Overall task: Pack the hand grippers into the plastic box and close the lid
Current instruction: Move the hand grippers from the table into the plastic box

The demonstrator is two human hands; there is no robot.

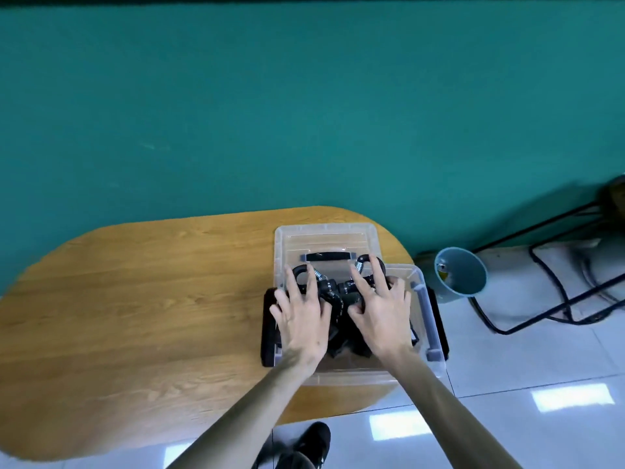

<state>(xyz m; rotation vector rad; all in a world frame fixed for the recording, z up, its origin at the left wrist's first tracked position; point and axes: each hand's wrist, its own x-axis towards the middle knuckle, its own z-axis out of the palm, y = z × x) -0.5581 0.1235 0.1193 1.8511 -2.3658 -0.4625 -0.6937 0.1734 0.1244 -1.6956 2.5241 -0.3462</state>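
Hands first: my left hand (301, 316) and right hand (378, 314) are both down inside the plastic box (436, 360), fingers spread and mostly straight, pressing on the hand grippers (333, 289) rather than wrapped round them. My right thumb is bent near the middle of the pile; can't tell if it pinches anything.

Progress, my read: grippers are in the box, so loading looks done or nearly done. I'm flattening the pile so it sits below the rim. Coil springs and looped handle ends stick up at the far side, under my fingertips, so the fit looks tight. Left to do: settle them, then fit the lid (326, 236). It's off and lies just behind the box on the worktop (152, 292), partly overlapped by the box's far edge.

Materials: grippers are black, with padded-looking handles and bright metal coil springs. Tangled, springy, likely to push back. Box is clear, thin-walled plastic, rectangular with rounded corners and greyish clips at the sides. Lid is the same clear plastic, ribbed, with a dark carry handle. Something flat and black sits under the box; can't identify it. Worktop is wood-grain laminate, oval-ended and smooth.

Beyond: teal wall, glossy white floor tiles, blue bin (460, 272) to the right.
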